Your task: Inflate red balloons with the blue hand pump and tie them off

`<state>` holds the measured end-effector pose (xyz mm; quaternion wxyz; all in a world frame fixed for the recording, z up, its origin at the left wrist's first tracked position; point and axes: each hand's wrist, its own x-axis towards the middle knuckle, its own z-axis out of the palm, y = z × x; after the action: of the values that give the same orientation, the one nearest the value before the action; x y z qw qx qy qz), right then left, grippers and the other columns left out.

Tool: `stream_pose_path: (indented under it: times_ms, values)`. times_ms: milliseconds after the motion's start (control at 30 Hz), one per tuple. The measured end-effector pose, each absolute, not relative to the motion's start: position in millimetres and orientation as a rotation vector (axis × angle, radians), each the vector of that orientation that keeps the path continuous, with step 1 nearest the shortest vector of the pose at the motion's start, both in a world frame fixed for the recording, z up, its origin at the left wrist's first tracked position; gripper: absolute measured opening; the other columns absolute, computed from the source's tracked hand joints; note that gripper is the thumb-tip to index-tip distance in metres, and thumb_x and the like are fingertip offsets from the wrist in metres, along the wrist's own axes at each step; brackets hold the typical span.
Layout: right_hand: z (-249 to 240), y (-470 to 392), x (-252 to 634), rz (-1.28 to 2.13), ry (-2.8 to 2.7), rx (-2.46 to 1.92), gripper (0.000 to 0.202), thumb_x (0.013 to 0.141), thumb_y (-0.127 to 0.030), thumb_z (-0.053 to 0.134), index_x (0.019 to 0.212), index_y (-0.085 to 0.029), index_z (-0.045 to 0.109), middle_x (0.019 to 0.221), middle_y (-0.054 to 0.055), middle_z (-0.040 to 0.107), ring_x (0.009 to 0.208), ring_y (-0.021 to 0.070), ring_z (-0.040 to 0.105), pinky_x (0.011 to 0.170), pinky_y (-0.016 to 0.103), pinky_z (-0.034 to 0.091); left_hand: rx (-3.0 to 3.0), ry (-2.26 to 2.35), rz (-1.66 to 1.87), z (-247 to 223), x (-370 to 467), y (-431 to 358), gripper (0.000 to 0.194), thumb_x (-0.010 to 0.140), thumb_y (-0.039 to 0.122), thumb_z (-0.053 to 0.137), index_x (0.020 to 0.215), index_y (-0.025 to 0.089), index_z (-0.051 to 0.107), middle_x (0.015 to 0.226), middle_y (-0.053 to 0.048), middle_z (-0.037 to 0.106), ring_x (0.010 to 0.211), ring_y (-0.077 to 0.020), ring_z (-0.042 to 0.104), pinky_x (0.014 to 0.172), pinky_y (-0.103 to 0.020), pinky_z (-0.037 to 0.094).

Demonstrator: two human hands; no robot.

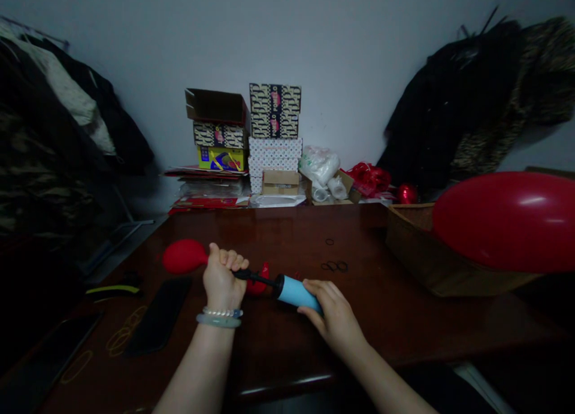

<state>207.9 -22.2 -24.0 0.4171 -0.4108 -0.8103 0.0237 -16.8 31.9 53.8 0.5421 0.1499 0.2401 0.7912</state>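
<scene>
My left hand (pixel 224 277) is wrapped round the black nozzle end of a hand pump, and a small, partly filled red balloon (pixel 185 256) sticks out to its left. The light blue barrel of the pump (pixel 298 293) lies in the grip of my right hand (pixel 331 313). A black shaft (pixel 260 278) shows between the two hands. Behind it, some red deflated balloons (pixel 257 285) rest on the brown table (pixel 359 330), partly hidden by the pump and my left hand.
A large red balloon (pixel 507 222) sits on a brown basket (pixel 417 252) at the right. Black bands (pixel 335 266) lie mid-table. Left are a dark phone (pixel 160 315) and yellowish bands (pixel 119 340). Stacked boxes (pixel 275 156) stand at the back, with coats hanging on both sides.
</scene>
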Motion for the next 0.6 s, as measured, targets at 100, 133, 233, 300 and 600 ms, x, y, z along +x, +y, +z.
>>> stream_pose_path:
  times_ms: [100, 133, 233, 300, 600]
  values:
    - [-21, -23, 209, 0.049, -2.048, -1.028, 0.043, 0.082, -0.032, 0.065, 0.122, -0.020, 0.052, 0.113, 0.011, 0.063, 0.103, 0.0251, 0.060, 0.088, 0.045, 0.051, 0.326, 0.564, 1.883, 56, -29, 32, 0.049, 0.086, 0.038, 0.054, 0.053, 0.018, 0.024, 0.042, 0.007, 0.025, 0.034, -0.0054, 0.025, 0.037, -0.020, 0.025]
    - [-21, -23, 209, 0.056, -2.053, -1.030, 0.043, 0.082, -0.031, 0.065, 0.122, -0.020, 0.052, 0.113, 0.012, 0.063, 0.103, 0.0251, 0.060, 0.088, 0.045, 0.051, 0.316, 0.567, 1.880, 56, -31, 32, 0.049, 0.086, 0.037, 0.054, 0.053, 0.018, 0.023, 0.041, 0.007, 0.025, 0.034, -0.0053, 0.025, 0.037, -0.020, 0.025]
    - [-23, -25, 208, 0.093, -2.077, -1.044, 0.045, 0.082, -0.031, 0.066, 0.123, -0.020, 0.051, 0.116, 0.012, 0.061, 0.105, 0.0262, 0.058, 0.090, 0.047, 0.050, 0.296, 0.585, 1.874, 56, -33, 32, 0.048, 0.086, 0.037, 0.054, 0.053, 0.018, 0.024, 0.042, 0.007, 0.025, 0.033, -0.0052, 0.025, 0.037, -0.020, 0.026]
    - [-25, -26, 207, 0.110, -2.095, -1.047, 0.047, 0.081, -0.030, 0.066, 0.124, -0.020, 0.050, 0.116, 0.012, 0.061, 0.106, 0.0270, 0.058, 0.091, 0.048, 0.050, 0.285, 0.597, 1.878, 56, -32, 32, 0.048, 0.087, 0.036, 0.053, 0.053, 0.018, 0.024, 0.041, 0.007, 0.025, 0.033, -0.0052, 0.024, 0.037, -0.019, 0.025]
    - [-27, -35, 200, 0.055, -2.052, -1.028, 0.041, 0.085, -0.023, 0.060, 0.124, -0.018, 0.048, 0.114, 0.014, 0.060, 0.102, 0.0275, 0.057, 0.089, 0.049, 0.050, 0.280, 0.559, 1.786, 41, 1, 31, 0.048, 0.087, 0.038, 0.052, 0.054, 0.018, 0.025, 0.042, 0.007, 0.025, 0.034, -0.0051, 0.024, 0.037, -0.019, 0.025]
